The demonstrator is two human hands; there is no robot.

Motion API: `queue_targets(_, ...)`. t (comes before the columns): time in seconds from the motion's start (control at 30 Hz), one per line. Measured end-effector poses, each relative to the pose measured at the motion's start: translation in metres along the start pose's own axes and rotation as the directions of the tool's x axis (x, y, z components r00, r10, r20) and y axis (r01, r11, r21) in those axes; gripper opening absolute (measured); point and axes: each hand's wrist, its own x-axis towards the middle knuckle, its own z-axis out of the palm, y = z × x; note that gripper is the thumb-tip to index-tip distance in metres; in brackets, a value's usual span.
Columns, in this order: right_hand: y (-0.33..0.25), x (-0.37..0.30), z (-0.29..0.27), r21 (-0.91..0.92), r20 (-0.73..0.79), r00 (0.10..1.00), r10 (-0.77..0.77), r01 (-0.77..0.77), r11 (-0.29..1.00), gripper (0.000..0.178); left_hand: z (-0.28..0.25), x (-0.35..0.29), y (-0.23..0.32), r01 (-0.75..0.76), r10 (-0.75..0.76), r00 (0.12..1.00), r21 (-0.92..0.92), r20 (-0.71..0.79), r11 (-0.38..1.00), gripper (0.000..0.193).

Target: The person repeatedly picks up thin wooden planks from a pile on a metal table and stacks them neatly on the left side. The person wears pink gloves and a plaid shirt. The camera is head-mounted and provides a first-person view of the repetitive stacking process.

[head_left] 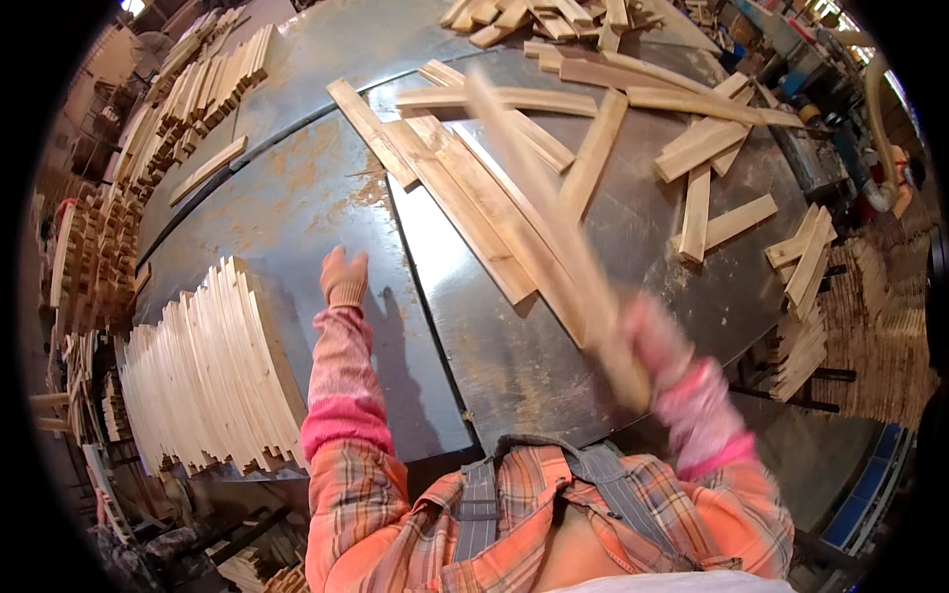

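Nearest the camera was the person's plaid shirt (554, 524) with grey harness straps (479, 504), both forearms rising from it toward a grey metal worktable (297, 212). Right hand (660, 348), gloved in pink, was closed around the lower end of a long wooden slat (549, 222); the slat ran up and to the left from the fist, blurred along its whole length, so it was evidently in motion and its far end stood over the loose slats (474, 208) scattered on the table. Left hand (344, 279), also gloved, was held with fingers together and extended, resting on or just above bare table; contact could not be confirmed, and it held nothing. A neat stack of slats (213, 371) stood on edge at the table's left, near the left forearm. Risks, as judged: the grip sat at the extreme end of the slat, leaving most of its length unsupported, so a swing could carry the free end into the scattered pieces and knock them about, or twist the slat out of the glove. Sawdust on the table (297, 163) could let pieces slide. The left hand lay well apart from the slat's path.
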Motion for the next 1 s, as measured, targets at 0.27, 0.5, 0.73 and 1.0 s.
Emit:
queue_targets(0.27,-0.232,0.353,-0.165,-0.973,-0.028,0.836,-0.548,0.104,0.207,0.062,0.073,-0.018,0.147,0.113,-0.066,0.985,-0.313,0.159,0.943,0.069)
queue_targets(0.5,-0.101,0.487,-0.078,-0.994,0.108,0.925,-0.364,0.090,-0.065,0.077,0.075,-0.054,0.214,0.288,-0.243,0.957,-0.472,0.155,0.833,0.069)
queue_targets(0.73,-0.048,0.505,0.013,-0.999,0.046,0.941,-0.335,0.049,-0.001,0.085,0.077,-0.049,0.226,0.436,-0.090,0.899,-0.893,0.428,0.114,0.069)
queue_targets(1.0,-0.006,0.408,0.041,-0.943,-0.242,0.963,-0.119,-0.205,0.262,0.058,0.077,-0.045,0.193,0.395,-0.120,0.916,-0.815,0.382,0.425,0.055)
